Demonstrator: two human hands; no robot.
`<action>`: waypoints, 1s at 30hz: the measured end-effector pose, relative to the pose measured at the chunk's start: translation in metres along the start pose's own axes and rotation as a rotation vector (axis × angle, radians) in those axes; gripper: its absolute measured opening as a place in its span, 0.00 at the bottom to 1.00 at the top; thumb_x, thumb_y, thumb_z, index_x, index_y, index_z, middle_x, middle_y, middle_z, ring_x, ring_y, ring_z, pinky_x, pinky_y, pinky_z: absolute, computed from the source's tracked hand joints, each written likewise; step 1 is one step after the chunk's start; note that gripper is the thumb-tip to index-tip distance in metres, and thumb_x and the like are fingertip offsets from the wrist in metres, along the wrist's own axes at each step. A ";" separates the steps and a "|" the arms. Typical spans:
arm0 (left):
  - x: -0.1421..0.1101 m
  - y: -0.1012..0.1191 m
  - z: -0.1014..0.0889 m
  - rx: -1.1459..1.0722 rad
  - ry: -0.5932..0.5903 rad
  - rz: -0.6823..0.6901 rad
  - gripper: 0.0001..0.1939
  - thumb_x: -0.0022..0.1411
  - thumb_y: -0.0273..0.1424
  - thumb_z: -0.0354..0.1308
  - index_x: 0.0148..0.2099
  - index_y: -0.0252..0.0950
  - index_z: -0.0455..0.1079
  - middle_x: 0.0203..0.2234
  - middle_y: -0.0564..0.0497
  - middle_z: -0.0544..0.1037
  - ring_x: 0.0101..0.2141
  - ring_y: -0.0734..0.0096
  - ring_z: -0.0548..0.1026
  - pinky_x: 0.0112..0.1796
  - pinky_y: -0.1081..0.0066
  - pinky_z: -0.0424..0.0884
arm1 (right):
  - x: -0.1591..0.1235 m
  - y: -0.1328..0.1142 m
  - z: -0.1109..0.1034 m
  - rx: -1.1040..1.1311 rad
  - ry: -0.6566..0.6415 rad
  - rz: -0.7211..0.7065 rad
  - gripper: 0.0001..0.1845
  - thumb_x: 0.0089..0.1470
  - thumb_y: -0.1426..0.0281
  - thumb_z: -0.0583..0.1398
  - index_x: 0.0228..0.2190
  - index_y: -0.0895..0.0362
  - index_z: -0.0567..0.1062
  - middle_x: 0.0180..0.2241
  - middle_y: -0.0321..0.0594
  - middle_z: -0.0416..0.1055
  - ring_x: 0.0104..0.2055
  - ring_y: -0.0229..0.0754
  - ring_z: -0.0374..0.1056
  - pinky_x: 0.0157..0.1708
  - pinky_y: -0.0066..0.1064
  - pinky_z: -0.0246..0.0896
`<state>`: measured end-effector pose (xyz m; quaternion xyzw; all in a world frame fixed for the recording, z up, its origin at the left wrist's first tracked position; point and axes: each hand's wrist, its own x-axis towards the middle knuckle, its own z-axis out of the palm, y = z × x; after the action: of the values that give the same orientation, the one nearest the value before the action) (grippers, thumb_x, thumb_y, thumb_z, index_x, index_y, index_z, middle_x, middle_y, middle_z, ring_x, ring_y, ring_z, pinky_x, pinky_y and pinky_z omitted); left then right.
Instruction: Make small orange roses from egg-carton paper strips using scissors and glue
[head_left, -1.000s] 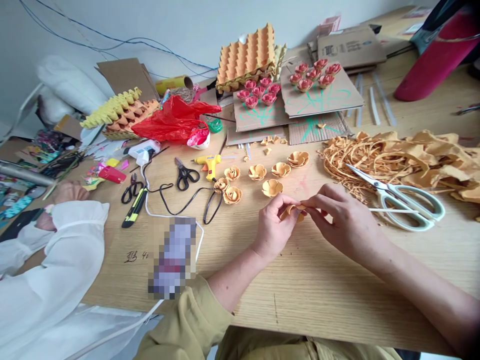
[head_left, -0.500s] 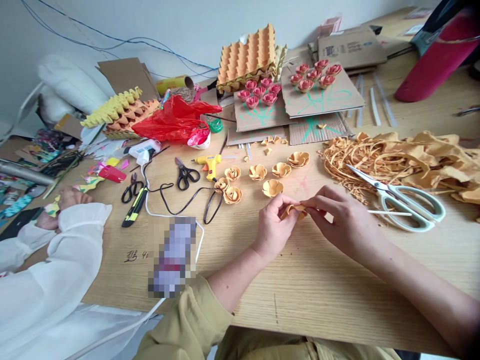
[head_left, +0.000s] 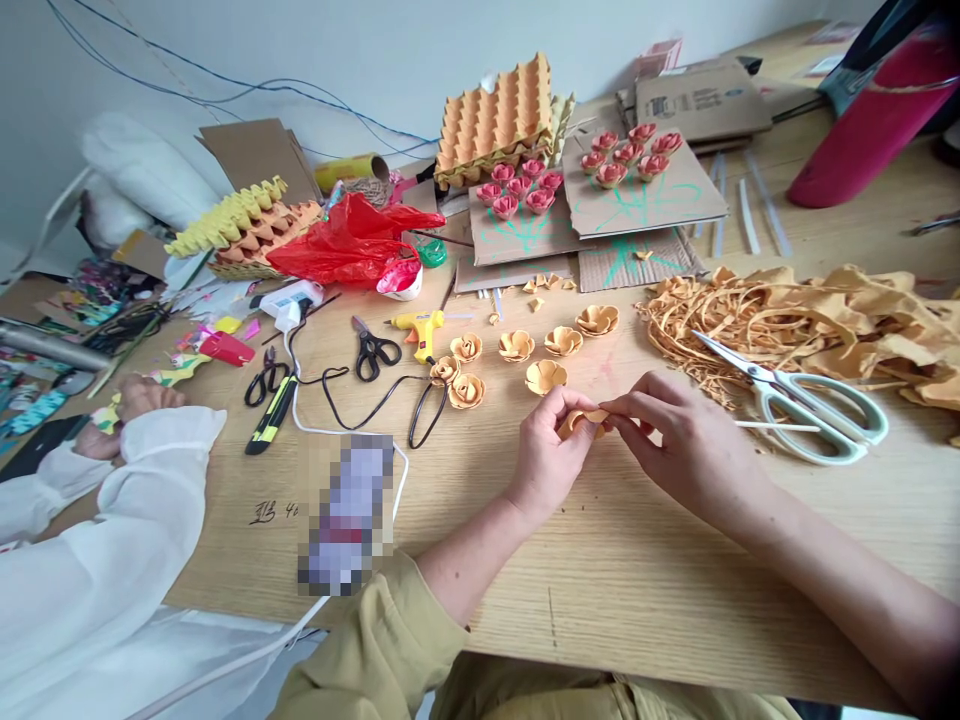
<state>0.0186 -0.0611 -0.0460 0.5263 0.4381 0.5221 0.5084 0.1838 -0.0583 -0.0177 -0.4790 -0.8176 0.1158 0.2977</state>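
Between my two hands is an orange egg-carton flower piece (head_left: pixel 576 424), mostly covered by fingers. My left hand (head_left: pixel 551 450) is closed around its left side. With thumb and forefinger, my right hand (head_left: pixel 671 430) pinches its right edge; a thin white stick (head_left: pixel 776 426) passes behind or beside that hand, and I cannot tell whether it is held. Just beyond my left hand lies an orange cupped flower (head_left: pixel 546 377). Several more orange flowers (head_left: pixel 516 346) sit farther back, some with rolled centres, like the rose (head_left: pixel 466 391). Large scissors (head_left: pixel 817 410) with pale green handles lie right of my right hand.
Orange carton scraps (head_left: pixel 750 310) heap at right. Behind stand pink flowers on cardboard (head_left: pixel 637 205) and stacked egg trays (head_left: pixel 495 120). A yellow glue gun (head_left: pixel 421 332), black scissors (head_left: pixel 373 350), a utility knife (head_left: pixel 271 415) and cords lie left. A co-worker's white sleeve (head_left: pixel 150 500) reaches in.
My hands stay in nearly the same place, still pinching the orange piece, which has tilted slightly. The co-worker's hands at left have shifted a little to the right.
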 end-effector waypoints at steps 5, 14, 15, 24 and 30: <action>0.002 -0.001 0.000 -0.052 -0.022 -0.029 0.04 0.62 0.26 0.61 0.37 0.35 0.68 0.29 0.53 0.78 0.30 0.74 0.79 0.36 0.74 0.75 | -0.001 0.000 0.001 -0.001 -0.002 0.000 0.08 0.62 0.72 0.59 0.36 0.56 0.80 0.31 0.38 0.68 0.27 0.37 0.66 0.28 0.30 0.57; 0.003 0.010 -0.002 0.220 -0.050 0.046 0.09 0.64 0.22 0.55 0.45 0.36 0.71 0.36 0.50 0.80 0.38 0.72 0.79 0.40 0.74 0.73 | 0.001 0.007 -0.001 0.028 -0.007 0.058 0.09 0.62 0.70 0.58 0.43 0.55 0.76 0.33 0.37 0.70 0.28 0.36 0.68 0.31 0.31 0.60; 0.003 0.010 -0.003 0.249 -0.046 0.060 0.11 0.64 0.20 0.53 0.46 0.36 0.71 0.37 0.50 0.80 0.39 0.71 0.79 0.42 0.73 0.72 | 0.001 0.007 -0.002 0.034 -0.002 0.074 0.09 0.62 0.69 0.59 0.43 0.56 0.76 0.33 0.37 0.70 0.27 0.36 0.68 0.31 0.31 0.61; 0.002 0.004 -0.004 0.314 -0.004 0.076 0.11 0.70 0.25 0.50 0.51 0.39 0.68 0.49 0.47 0.77 0.50 0.65 0.75 0.52 0.65 0.70 | 0.000 0.002 -0.002 0.103 -0.045 0.126 0.08 0.61 0.71 0.57 0.38 0.55 0.77 0.30 0.35 0.68 0.24 0.34 0.66 0.26 0.28 0.59; -0.001 -0.002 -0.002 0.300 0.001 0.089 0.16 0.69 0.22 0.45 0.56 0.38 0.64 0.53 0.44 0.72 0.52 0.62 0.72 0.53 0.61 0.69 | -0.001 -0.003 -0.001 0.089 -0.040 0.120 0.11 0.60 0.72 0.57 0.41 0.56 0.78 0.29 0.35 0.68 0.22 0.33 0.64 0.25 0.28 0.58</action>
<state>0.0163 -0.0618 -0.0486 0.6149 0.4879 0.4731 0.4000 0.1829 -0.0606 -0.0155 -0.5109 -0.7874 0.1793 0.2947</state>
